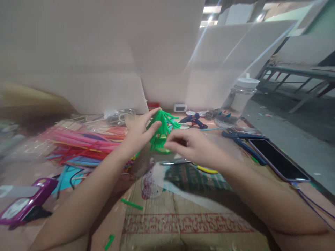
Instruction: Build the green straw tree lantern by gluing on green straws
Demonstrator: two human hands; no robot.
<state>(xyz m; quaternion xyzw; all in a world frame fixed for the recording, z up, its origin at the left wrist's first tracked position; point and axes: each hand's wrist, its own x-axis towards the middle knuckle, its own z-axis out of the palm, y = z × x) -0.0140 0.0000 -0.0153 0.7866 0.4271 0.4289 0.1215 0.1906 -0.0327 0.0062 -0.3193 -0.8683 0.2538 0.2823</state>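
Sitting between my two hands, a green fuzzy model (164, 124) has my left grip (143, 129) around its upper left side, partly open, the thumb across its face and fingers reaching its top; how firmly they hold, I cannot tell. My right grip (187, 144) is curled nearly closed just at the model's right front, and I cannot tell whether it pinches anything.

Looked matt and fuzzy on the model (162, 122), glossy plastic on the dispenser (43, 188), clear plastic on the bottle (242, 97), smooth and glassy on the phone (278, 158).
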